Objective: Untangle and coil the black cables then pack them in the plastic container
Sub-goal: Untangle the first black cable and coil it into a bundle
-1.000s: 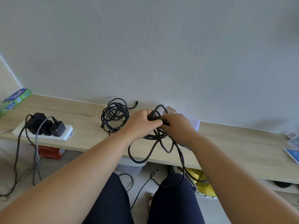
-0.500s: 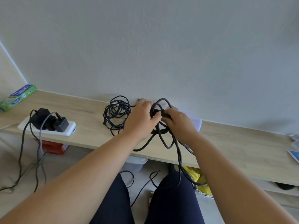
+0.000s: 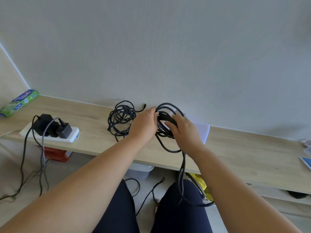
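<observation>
The right hand (image 3: 184, 132) wraps its curled fingers round a bundle of loops of the black cable (image 3: 165, 117), with the thumb laid across the strands on the near side. The left hand (image 3: 143, 127) meets the same bundle from the other side. Its fingers bend onto the loops, though the back of the hand hides how far they close. The loops stand up above both hands, close to the wall. One slack loop sags below the grip onto the wooden shelf (image 3: 244, 153). From there a long tail drops over the shelf's front edge and past the person's right knee (image 3: 178, 207).

Just beyond the left hand, a second coil (image 3: 121, 118) of black cable lies flat on the shelf. Under and behind the right hand, a pale flat thing (image 3: 202, 132) rests against the wall. Farther out past the second coil sits a white power strip (image 3: 71, 138) with black chargers (image 3: 64, 131) plugged in, and beyond it a green box (image 3: 19, 102). Below the grip, under the shelf, stands a clear plastic tub (image 3: 140, 172).
</observation>
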The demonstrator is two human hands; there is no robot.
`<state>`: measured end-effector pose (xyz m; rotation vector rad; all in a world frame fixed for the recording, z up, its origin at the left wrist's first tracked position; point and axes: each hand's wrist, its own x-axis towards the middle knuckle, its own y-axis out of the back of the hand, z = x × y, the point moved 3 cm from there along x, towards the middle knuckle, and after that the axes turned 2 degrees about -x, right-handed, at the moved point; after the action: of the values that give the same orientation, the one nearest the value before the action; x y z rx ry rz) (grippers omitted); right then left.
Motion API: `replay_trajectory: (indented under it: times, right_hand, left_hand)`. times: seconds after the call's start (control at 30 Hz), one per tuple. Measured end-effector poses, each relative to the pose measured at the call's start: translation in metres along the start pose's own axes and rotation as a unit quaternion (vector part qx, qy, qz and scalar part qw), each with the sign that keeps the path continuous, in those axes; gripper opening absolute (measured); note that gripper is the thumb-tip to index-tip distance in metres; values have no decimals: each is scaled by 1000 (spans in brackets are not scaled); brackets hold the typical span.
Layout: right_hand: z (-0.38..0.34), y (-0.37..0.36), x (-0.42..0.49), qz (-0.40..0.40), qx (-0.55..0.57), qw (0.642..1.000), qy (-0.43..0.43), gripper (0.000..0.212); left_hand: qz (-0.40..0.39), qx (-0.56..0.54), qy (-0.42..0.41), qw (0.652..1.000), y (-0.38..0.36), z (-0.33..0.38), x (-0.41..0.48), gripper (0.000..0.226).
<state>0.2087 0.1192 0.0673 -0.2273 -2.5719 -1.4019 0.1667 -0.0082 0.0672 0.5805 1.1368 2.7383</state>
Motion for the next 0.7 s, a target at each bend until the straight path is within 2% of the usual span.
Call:
replay_trajectory:
  times: [0.23, 0.37, 0.47, 0.63, 0.7]
  right_hand:
    - [-3, -2, -11, 42, 116, 992, -33, 22]
    - [-8, 2, -13, 75, 249, 961, -95, 25]
    - [-6, 5, -13, 89, 288, 947, -110, 29]
    - [1, -1, -17, 127, 357, 913, -148, 30]
    - [2, -3, -19, 138, 347, 917, -139, 27]
  left_hand:
    - [-22, -104, 90, 990, -1, -12, 8, 33]
    - [-14, -124, 65, 990, -2, -9, 13, 32]
    - [-49, -133, 97, 985, 0, -8, 17, 34]
    - [-96, -147, 85, 981, 3, -9, 22, 31]
    - [-112, -161, 90, 976, 1, -9, 21, 30]
